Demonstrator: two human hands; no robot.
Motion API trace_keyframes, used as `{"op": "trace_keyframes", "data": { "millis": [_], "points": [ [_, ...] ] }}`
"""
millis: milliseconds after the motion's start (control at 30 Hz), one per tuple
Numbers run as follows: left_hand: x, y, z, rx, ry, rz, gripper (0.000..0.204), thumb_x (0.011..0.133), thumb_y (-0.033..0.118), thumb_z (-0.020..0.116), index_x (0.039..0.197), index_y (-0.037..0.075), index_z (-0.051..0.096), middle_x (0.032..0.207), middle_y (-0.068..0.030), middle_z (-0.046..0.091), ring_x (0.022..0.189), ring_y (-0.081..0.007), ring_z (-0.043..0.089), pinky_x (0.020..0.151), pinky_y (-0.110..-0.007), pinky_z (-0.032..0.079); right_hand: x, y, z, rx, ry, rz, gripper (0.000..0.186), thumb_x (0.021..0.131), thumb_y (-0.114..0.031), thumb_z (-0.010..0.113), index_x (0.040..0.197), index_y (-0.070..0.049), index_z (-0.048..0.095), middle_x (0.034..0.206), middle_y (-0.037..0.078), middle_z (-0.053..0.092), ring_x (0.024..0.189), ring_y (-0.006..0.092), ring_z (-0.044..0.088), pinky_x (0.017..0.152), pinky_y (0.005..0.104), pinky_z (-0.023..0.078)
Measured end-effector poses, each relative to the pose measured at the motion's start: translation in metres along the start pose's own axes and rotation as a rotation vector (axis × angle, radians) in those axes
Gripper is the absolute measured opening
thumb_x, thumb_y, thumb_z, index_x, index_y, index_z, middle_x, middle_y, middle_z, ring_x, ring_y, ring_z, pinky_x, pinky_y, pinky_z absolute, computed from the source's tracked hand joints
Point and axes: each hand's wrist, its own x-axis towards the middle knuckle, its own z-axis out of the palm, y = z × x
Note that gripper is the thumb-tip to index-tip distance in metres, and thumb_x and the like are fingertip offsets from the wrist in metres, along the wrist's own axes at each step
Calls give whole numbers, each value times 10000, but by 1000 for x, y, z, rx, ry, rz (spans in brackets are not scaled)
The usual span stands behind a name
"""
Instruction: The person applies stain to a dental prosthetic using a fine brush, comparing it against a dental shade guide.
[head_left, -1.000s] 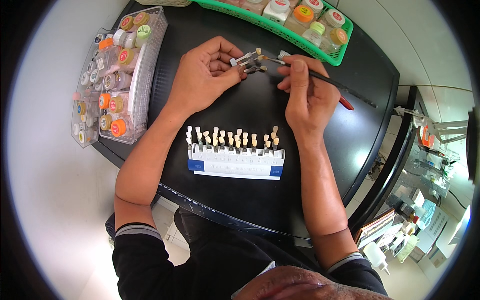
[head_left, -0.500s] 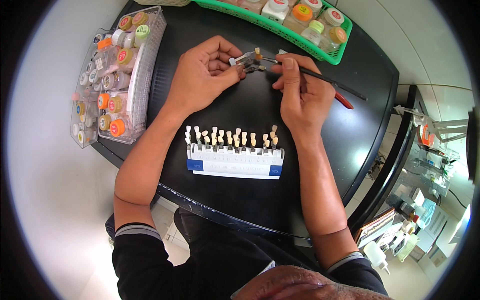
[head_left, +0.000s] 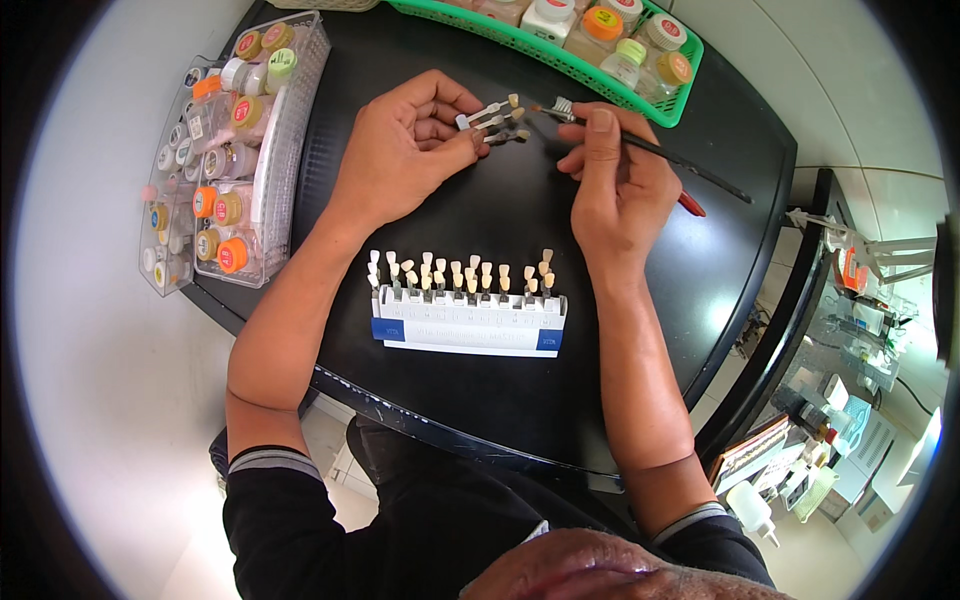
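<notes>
My left hand (head_left: 400, 155) is closed, pinching a few tooth shade tabs (head_left: 490, 110) between thumb and fingers; their tooth-shaped tips point right. In my right hand (head_left: 625, 195) is a thin dark-handled brush (head_left: 690, 165), its reddish-brown tip a short gap from the tabs. A red handle (head_left: 690, 204) sticks out below the same hand, and a pale, toothed tool end (head_left: 563, 107) shows beside the brush tip; whether these are one tool I cannot tell. Between my forearms stands a white-and-blue shade guide holder (head_left: 470, 335) with several tooth-shaped tabs upright in it.
Clear plastic bins (head_left: 285, 200) of small lidded jars stand at the left. A green basket (head_left: 560, 62) with more bottles and jars lies along the far edge of the black table (head_left: 480, 415). At the right, a side bench (head_left: 800, 340) carries papers and bottles.
My right hand has drawn back to the right, so the brush tip is now apart from the tabs it was at. The tabs in my left hand look more fanned out.
</notes>
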Motion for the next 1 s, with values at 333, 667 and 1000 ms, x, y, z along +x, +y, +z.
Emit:
{"op": "trace_keyframes", "data": {
  "millis": [333,667,1000],
  "points": [
    [0,-1,-1,6,-4,12,228,967,-72,713,1178,-28,636,1055,-92,754,963,-122,763,887,-249,614,2,0,2,133,-34,-24,220,1111,-173,656,1122,14,770,858,91,799,638,104,713,586,244,544],
    [0,1,0,-3,-7,3,223,971,-63,723,1173,-25,637,1064,-93,752,968,-126,765,902,-253,617,2,-2,2,84,-46,-31,238,1109,-200,670,1110,14,773,852,97,805,632,110,711,567,249,540],
    [3,-8,-1,-169,33,87,276,1010,-27,717,1269,-40,624,1107,-126,752,1032,-182,778,898,-263,626,1,-5,4,234,23,-64,192,1109,-119,636,1200,13,742,975,122,796,689,115,709,631,247,558]
  ]
}}
